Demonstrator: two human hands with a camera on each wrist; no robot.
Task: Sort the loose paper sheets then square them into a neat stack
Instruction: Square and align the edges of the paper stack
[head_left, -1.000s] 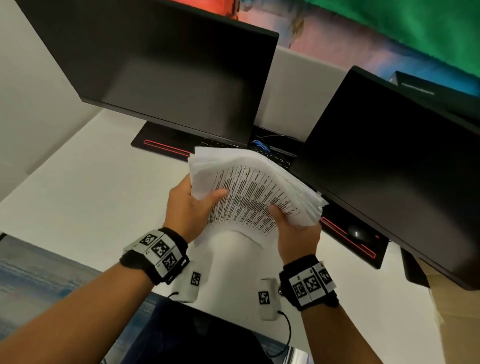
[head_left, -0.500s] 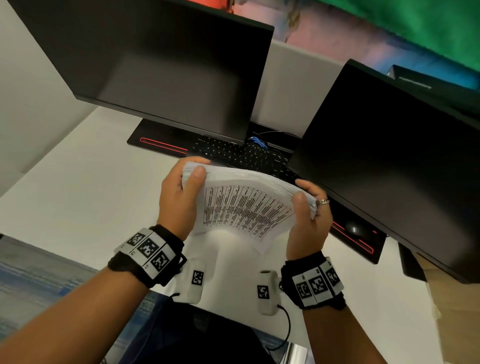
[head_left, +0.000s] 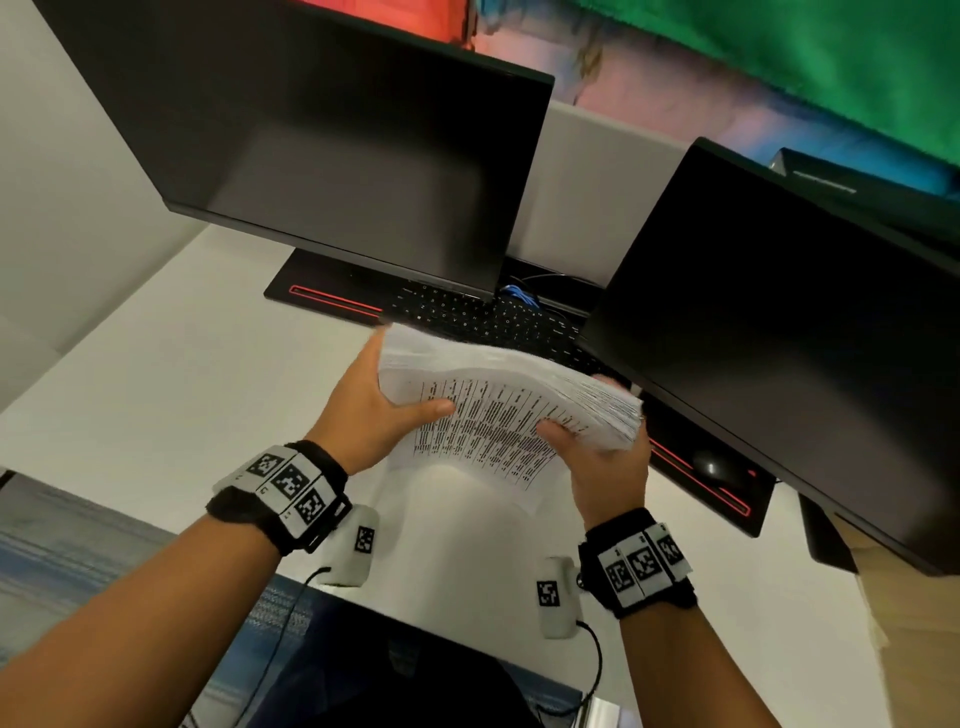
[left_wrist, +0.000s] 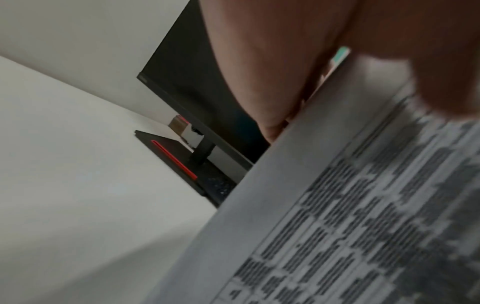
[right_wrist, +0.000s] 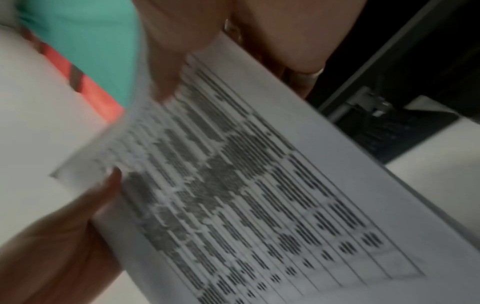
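A thick stack of printed paper sheets (head_left: 498, 405) with tables of text is held in the air above the white desk (head_left: 156, 384). My left hand (head_left: 379, 405) grips its left end, thumb on the top sheet and fingers behind. My right hand (head_left: 597, 447) grips the right end, thumb on top and fingers under the fanned edges. The stack bows upward in the middle and its right edges are uneven. Blurred, the printed sheets (left_wrist: 363, 226) fill the left wrist view below my left hand (left_wrist: 272, 72). In the right wrist view the sheets (right_wrist: 259, 185) lie under my right thumb (right_wrist: 166, 67).
Two dark monitors (head_left: 337, 130) (head_left: 779, 322) stand close behind the stack. A black keyboard (head_left: 483, 317) lies under them on a black mat with red trim (head_left: 332, 301), and a mouse (head_left: 717, 465) sits at the right. A cardboard box (head_left: 909, 597) is at the far right.
The stack tilted back towards me and rose a little. Both hands shifted from clasping the stack's ends to thumbs lying on the top sheet. The right edges have fanned out again.
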